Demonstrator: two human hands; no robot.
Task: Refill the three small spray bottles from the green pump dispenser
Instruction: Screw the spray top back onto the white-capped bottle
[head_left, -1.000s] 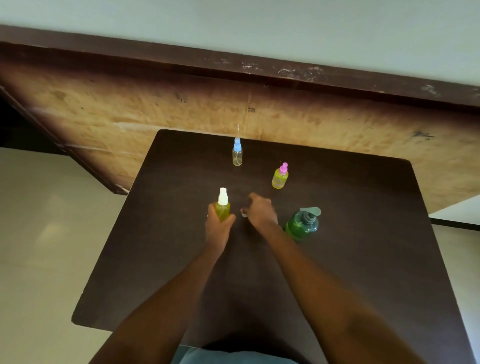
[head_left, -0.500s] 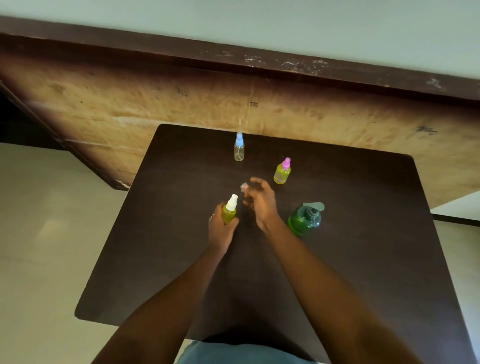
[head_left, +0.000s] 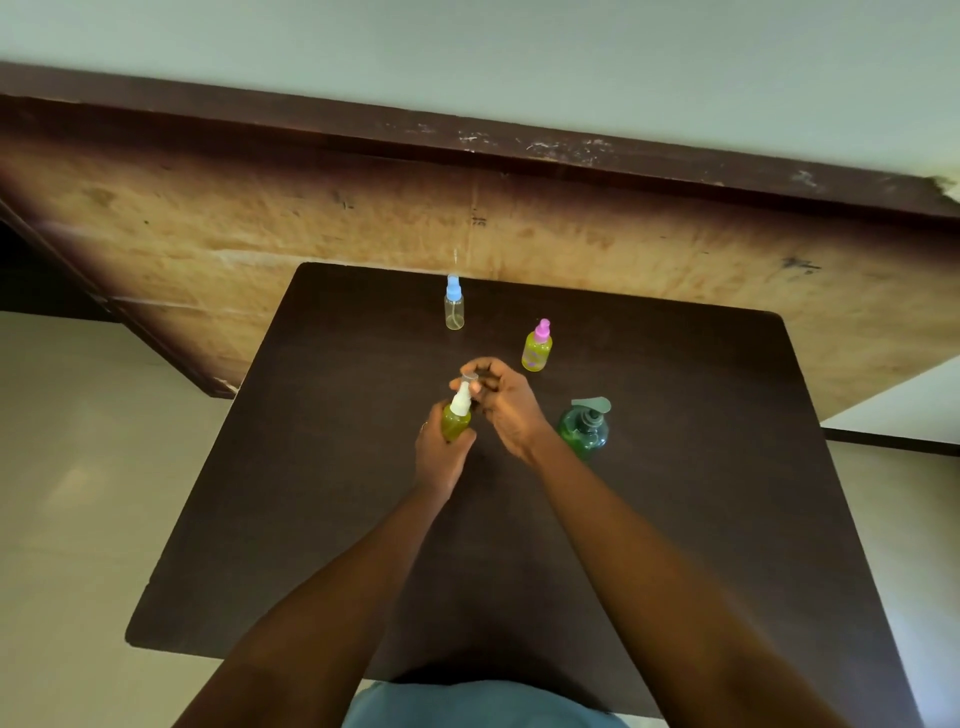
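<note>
Two hands: left hand (head_left: 441, 457) grips white-top bottle (head_left: 456, 422); right fingers (head_left: 480, 366) above nozzle.

You're in a plain indoor room, perhaps a home: a dark table (head_left: 675, 467) on a pale tiled floor (head_left: 78, 493), a worn wooden panel (head_left: 311, 223) against a bare wall (head_left: 467, 52).

Dark table (head_left: 675, 467); pale tiled floor (head_left: 78, 493); worn plywood panel (head_left: 260, 223); pale wall (head_left: 467, 52).

no readable text, labels or brands, pattern on pink-capped bottle (head_left: 536, 352) too blurred to read
</note>
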